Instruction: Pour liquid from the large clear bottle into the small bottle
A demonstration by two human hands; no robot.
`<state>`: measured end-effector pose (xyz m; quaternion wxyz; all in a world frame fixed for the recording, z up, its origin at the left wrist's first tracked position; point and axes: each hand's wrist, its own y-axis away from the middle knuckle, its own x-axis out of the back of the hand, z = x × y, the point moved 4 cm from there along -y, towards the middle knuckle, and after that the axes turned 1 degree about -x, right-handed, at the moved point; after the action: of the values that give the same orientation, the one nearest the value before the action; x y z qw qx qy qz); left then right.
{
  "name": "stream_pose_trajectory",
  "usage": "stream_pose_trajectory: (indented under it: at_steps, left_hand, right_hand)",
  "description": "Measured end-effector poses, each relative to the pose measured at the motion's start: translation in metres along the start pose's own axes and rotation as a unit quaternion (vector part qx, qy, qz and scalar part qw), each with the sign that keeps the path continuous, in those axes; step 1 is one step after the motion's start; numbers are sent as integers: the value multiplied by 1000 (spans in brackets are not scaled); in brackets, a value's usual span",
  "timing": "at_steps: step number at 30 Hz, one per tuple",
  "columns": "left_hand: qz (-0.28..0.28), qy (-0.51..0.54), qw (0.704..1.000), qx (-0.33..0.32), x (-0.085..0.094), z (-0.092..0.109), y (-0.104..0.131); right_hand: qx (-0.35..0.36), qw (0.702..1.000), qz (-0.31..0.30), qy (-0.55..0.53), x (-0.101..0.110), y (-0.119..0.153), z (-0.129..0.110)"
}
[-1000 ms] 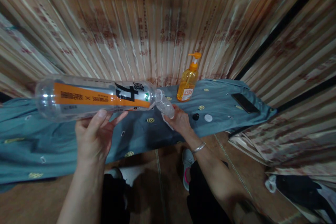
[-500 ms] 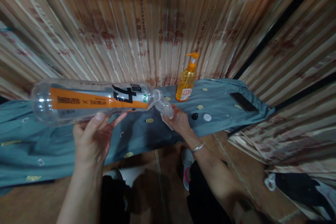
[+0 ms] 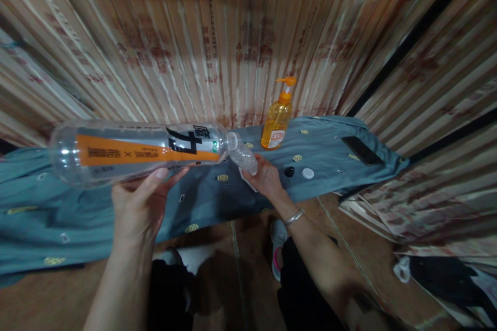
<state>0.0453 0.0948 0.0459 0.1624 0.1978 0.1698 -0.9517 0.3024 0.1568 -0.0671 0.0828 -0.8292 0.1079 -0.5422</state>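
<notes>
My left hand (image 3: 142, 196) is closed under a large clear plastic bottle (image 3: 128, 150) with an orange label, holding it on its side. The mouth of this bottle points right and meets the end of a small clear plastic bottle (image 3: 244, 158). Around that small bottle my right hand (image 3: 264, 176) is closed; its fingers are partly hidden. The small bottle slants down toward the hand, its far end covered. A white item (image 3: 248, 181) shows just below the right fingers, too covered to name.
On the blue patterned cloth (image 3: 202, 207) stands an orange pump bottle (image 3: 276, 124). A black cap (image 3: 289, 171), a white cap (image 3: 308, 173) and a dark phone-like slab (image 3: 362, 150) lie to its right. Behind hangs a striped curtain (image 3: 174, 51).
The two bottles and both hands hold almost the same pose. The large bottle's base has shifted slightly to the right, and the whole view has moved a little.
</notes>
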Motion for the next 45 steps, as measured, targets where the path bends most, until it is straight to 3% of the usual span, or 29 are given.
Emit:
stream_pose_trajectory:
  at_steps: [45]
  left_hand:
    - [-2,-21,1000,-6,-5,6,-10]
  right_hand:
    - [-4,1000,-13,13,2,0,0]
